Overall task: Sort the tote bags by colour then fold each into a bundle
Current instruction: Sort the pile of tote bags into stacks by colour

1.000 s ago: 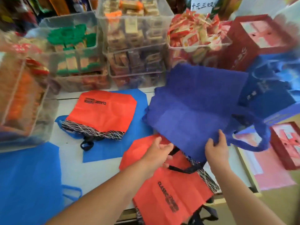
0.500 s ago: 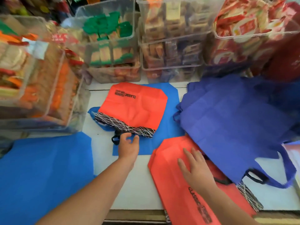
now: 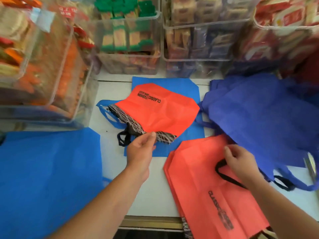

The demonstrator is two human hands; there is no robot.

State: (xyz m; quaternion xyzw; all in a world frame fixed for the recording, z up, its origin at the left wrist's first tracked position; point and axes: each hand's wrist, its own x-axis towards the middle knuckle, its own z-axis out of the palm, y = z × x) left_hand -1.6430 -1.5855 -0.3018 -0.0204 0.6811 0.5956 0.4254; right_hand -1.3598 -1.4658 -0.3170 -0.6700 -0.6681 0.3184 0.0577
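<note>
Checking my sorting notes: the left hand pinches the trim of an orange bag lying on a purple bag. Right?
No. The head view shows the orange bag, pinched at its trim by the left hand, lying on a light blue bag, not a purple one.

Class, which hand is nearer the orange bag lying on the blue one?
Left. The left hand pinches the far orange bag's patterned hem; the right hand grips the near orange bag.

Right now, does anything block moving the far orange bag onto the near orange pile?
Nothing visible blocks it. The left hand pinches the patterned edge of the far orange bag; between it and the near orange pile lies only a flat blue bag. The right hand is on that pile, at its black handle.
</note>
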